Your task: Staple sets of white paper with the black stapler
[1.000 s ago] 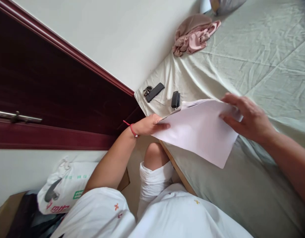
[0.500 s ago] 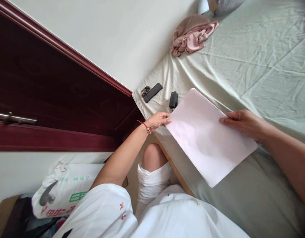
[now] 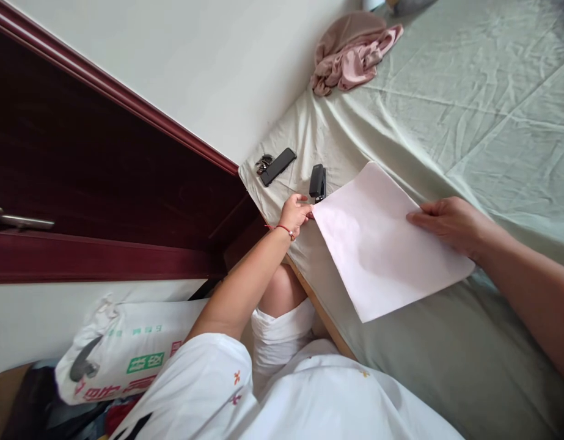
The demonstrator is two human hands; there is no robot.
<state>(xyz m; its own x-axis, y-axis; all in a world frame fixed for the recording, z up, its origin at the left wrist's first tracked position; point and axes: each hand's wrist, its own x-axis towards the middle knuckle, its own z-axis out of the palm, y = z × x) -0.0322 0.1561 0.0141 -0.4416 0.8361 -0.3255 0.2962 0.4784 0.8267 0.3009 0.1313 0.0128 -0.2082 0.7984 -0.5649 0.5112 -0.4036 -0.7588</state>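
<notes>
The paper (image 3: 382,244) is white with a tiny bit of pink in it. It is smooth and plain on the side that shows. It bends softly, with a light gray shadow near the middle. The top corner looks round, and the bottom corner is pointy. I cannot tell if it is one sheet or a few. The paper is held up over the near edge of the bed (image 3: 483,128).

The left hand (image 3: 300,211) pinches the left corner of the paper. The right hand (image 3: 440,221) grips the right side, with the thumb on top and the other fingers mostly hidden under it.

A black stapler (image 3: 317,181) sits on the bed right by the left hand and the paper's left corner. It is very close, and I cannot tell if they touch. The paper hides a piece of the bed. Farther back are a flat black phone (image 3: 278,167) and some keys (image 3: 264,163), side by side. A crumpled pink cloth (image 3: 348,58) lies by the wall (image 3: 194,67). On the left are a dark red door (image 3: 102,153) and a white bag (image 3: 117,348) with red and green marks.
</notes>
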